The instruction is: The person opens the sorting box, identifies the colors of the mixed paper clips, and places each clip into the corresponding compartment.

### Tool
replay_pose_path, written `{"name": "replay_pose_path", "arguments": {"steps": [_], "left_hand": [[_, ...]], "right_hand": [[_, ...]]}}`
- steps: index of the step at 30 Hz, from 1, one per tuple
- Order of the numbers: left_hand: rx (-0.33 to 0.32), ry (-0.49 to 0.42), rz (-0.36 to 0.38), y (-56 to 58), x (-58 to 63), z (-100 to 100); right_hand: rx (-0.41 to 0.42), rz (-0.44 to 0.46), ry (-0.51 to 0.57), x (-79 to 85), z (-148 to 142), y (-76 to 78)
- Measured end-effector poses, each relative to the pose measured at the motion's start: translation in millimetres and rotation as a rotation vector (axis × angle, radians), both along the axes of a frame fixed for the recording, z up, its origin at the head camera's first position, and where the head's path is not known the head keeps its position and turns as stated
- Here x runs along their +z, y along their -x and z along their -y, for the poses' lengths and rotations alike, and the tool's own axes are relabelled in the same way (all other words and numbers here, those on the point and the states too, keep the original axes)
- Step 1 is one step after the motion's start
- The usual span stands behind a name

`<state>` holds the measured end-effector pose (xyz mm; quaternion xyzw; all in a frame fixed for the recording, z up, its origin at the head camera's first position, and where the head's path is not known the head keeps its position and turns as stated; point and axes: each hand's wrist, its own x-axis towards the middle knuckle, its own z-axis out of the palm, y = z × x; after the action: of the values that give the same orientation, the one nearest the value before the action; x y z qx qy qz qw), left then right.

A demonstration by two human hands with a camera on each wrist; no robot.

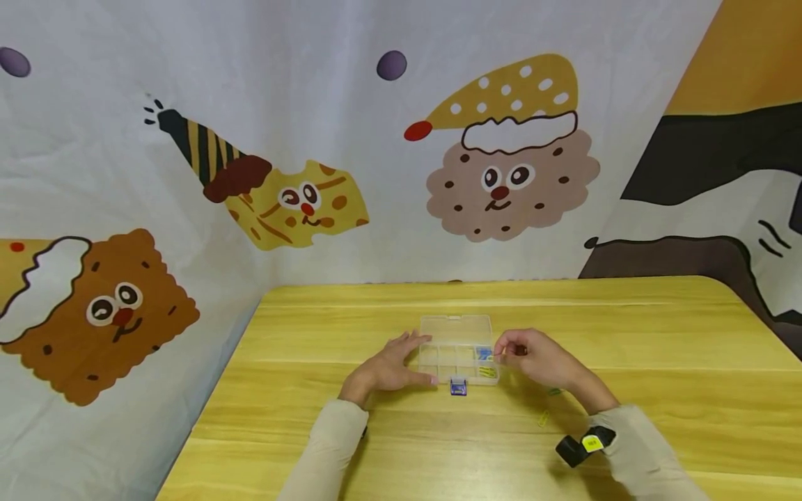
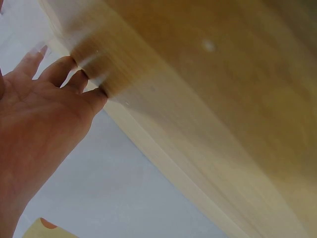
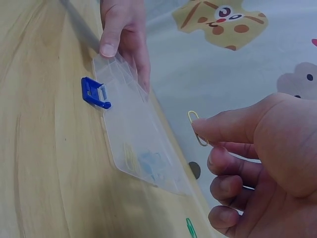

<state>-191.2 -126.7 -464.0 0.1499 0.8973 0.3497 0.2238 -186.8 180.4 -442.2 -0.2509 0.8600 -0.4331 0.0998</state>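
Right wrist: our right grip pinches yellow paperclip mid-length, decent spot, prob light, springy; left grip spread against box beyond.

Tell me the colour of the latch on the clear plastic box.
The latch is blue; the right wrist view shows it best.

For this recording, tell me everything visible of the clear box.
The box is rectangular and looks like clear plastic, divided into two rows of compartments. It lies flat on the table, its lid folded open to the far side. A blue latch sits at the near edge. Blue pieces lie in the far right compartment, yellow paper clips in the near right one. The left hand spans its left end, thumb on the near corner.
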Motion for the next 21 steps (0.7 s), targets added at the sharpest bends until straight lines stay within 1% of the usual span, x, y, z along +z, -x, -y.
{"name": "replay_pose_path", "arguments": {"steps": [6,13,21], "left_hand": [[0.001,-0.003,0.006,0.0,0.1,-0.5],[-0.003,0.002,0.002,-0.1,-0.2,-0.4],[-0.006,0.004,0.000,0.2,-0.3,-0.1]], "right_hand": [[0.001,0.006,0.007,-1.3,4.8,0.3],[0.002,0.043,0.005,-1.0,9.4,-0.1],[0.004,0.052,0.002,-1.4,11.2,0.5]]}}
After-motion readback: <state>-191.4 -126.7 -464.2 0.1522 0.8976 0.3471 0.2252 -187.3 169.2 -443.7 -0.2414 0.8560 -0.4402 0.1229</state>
